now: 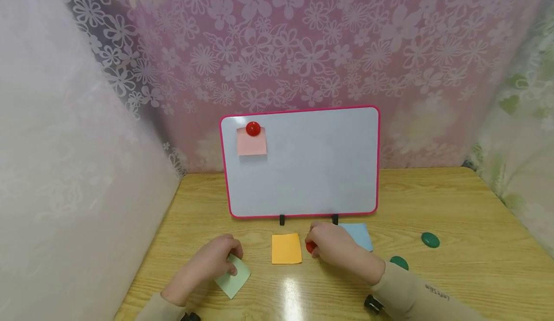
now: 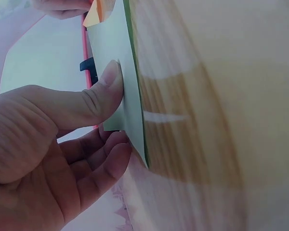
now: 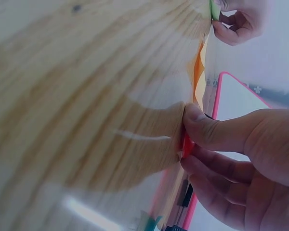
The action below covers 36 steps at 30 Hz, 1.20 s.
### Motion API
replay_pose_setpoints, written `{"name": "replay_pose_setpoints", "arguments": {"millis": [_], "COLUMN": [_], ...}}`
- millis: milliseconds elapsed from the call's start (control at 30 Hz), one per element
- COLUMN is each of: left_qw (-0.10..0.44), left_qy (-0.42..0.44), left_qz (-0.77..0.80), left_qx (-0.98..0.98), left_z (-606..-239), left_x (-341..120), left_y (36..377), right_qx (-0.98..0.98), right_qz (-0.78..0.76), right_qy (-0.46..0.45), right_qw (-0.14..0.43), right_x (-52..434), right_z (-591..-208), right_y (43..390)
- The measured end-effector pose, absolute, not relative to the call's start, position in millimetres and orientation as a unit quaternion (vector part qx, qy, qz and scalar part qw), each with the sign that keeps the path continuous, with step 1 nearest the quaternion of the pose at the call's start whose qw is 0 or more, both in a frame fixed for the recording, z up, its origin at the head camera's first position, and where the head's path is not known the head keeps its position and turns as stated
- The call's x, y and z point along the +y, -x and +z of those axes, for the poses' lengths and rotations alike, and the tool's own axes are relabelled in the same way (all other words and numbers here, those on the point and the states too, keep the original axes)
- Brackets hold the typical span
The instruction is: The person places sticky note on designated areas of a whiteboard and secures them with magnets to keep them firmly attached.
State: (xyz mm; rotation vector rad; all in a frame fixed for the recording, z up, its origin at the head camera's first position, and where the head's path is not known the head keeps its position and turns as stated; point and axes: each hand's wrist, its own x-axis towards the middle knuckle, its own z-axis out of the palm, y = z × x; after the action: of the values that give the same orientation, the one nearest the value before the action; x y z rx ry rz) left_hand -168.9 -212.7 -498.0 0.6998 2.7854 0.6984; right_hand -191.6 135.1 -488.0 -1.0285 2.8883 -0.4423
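Observation:
My left hand (image 1: pixel 216 258) pinches a pale green sticky note (image 1: pixel 235 277) on the wooden table (image 1: pixel 476 273); in the left wrist view the thumb (image 2: pixel 103 91) lies on the green note (image 2: pixel 120 77) with fingers under its edge. My right hand (image 1: pixel 329 246) pinches a red round magnet (image 1: pixel 310 247), seen between thumb and fingers in the right wrist view as a red sliver (image 3: pixel 187 144). An orange sticky note (image 1: pixel 286 249) lies between the hands. Behind stands a pink-framed whiteboard (image 1: pixel 303 167) with a pink note (image 1: pixel 251 143) held by a red magnet (image 1: pixel 253 128).
A blue sticky note (image 1: pixel 361 234) lies partly under my right hand. Two green magnets (image 1: pixel 430 239) (image 1: pixel 399 262) sit to the right on the table. Flowered curtains close the back and sides. The whiteboard stands on two black feet (image 1: pixel 282 220).

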Motion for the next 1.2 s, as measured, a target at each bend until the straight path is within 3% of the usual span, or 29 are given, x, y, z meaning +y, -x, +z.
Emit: {"name": "replay_pose_setpoints", "arguments": {"millis": [700, 1200], "left_qw": [0.096, 0.087], "left_qy": [-0.217, -0.233], "left_qz": [0.233, 0.253], "left_qx": [0.943, 0.935], "left_z": [-500, -504], "left_x": [-215, -222], "left_y": [170, 169], "right_qx": [0.942, 0.924], "right_qz": [-0.131, -0.140], "right_qy": [0.306, 0.355], "right_qw": [0.031, 0.029], "right_x": [134, 143], "right_z": [-489, -489], "right_y": [194, 195]}}
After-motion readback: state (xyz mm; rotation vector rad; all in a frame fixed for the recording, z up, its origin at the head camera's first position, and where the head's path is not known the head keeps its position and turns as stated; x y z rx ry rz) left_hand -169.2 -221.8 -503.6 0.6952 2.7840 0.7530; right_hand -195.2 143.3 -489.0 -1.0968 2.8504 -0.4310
